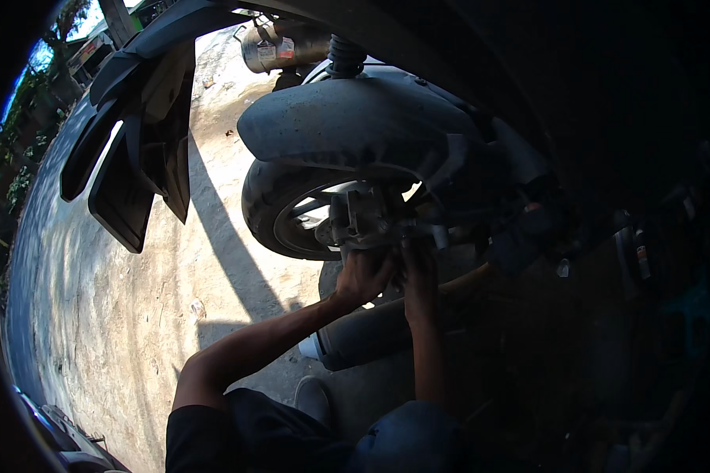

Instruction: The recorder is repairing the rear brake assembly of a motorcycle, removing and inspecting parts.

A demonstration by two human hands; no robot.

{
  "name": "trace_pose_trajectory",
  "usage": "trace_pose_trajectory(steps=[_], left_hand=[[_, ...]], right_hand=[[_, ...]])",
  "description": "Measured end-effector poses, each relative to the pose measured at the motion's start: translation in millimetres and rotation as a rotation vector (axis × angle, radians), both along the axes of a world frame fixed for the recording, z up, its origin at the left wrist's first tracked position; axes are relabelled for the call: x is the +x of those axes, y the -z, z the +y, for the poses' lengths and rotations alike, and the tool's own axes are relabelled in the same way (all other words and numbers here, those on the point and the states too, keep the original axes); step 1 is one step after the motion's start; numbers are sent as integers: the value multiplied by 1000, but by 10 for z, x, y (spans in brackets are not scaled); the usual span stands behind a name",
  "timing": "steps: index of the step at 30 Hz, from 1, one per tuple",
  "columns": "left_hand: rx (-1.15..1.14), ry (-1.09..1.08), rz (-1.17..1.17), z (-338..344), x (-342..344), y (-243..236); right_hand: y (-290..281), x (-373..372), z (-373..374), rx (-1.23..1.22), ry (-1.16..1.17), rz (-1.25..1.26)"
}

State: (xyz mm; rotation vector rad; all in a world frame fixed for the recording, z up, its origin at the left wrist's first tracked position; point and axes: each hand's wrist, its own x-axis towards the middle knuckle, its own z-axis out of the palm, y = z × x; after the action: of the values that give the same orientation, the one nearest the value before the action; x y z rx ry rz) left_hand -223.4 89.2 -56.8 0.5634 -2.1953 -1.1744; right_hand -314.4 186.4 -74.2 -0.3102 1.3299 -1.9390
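Observation:
A motorcycle wheel [262, 197] with a black tyre stands under a dusty dark fender [323, 118]. At its hub is a metal assembly [363, 213] that looks like a brake caliper. My left hand [361, 276] is just below that assembly, its fingers curled together against its lower edge. My right hand [418, 274] is close beside it, upright in shadow, with the fingers bent in at the same spot. Whatever lies between the fingertips is hidden by the hands and the dark.
A dark exhaust muffler [363, 339] with a pale end lies below my hands. A shock absorber spring [345, 57] and a metal canister [284, 47] are above the fender. Dark plastic body panels [146, 150] hang at the left. Sunlit concrete [118, 315] spreads left; deep shadow covers the right.

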Motion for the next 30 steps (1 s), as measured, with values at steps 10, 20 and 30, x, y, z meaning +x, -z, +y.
trace_pose_trajectory(steps=[10, 20, 30], left_hand=[[-113, 343, -101, -175, 121, -27], [-430, 380, -507, -201, 252, -782], [-242, 329, -307, -357, 696, -1001]], right_hand=[[39, 80, 46, 108, 76, 159], [-128, -24, 49, -189, -104, -204], [-209, -86, 93, -247, -174, -446]])
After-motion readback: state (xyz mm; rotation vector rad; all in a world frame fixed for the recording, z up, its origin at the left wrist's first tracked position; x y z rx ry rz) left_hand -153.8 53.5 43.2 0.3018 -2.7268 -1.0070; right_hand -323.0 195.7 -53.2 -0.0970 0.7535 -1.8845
